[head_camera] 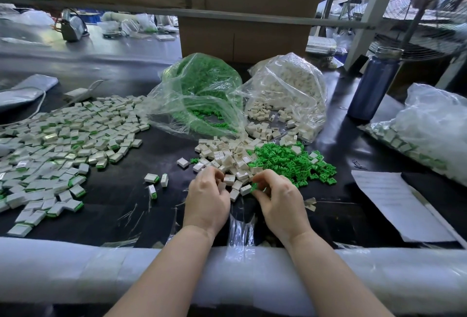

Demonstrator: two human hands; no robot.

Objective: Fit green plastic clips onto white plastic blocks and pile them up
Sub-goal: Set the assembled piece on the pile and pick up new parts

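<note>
My left hand (207,198) has its fingers curled round a white block (222,186) at the near edge of a loose heap of white blocks (227,155). My right hand (275,195) pinches a green clip (254,186) between thumb and fingers, close beside the left hand. A heap of loose green clips (293,162) lies just right of the white heap. A wide spread of finished blocks with green clips (58,139) covers the table's left side. Three finished pieces (155,182) lie apart, left of my hands.
Two open clear bags stand behind the heaps: one with green clips (199,89), one with white blocks (288,94). A blue bottle (374,81) stands at the right, a filled bag (427,124) and a paper sheet (394,200) beside it. A padded white edge (75,268) runs along the table front.
</note>
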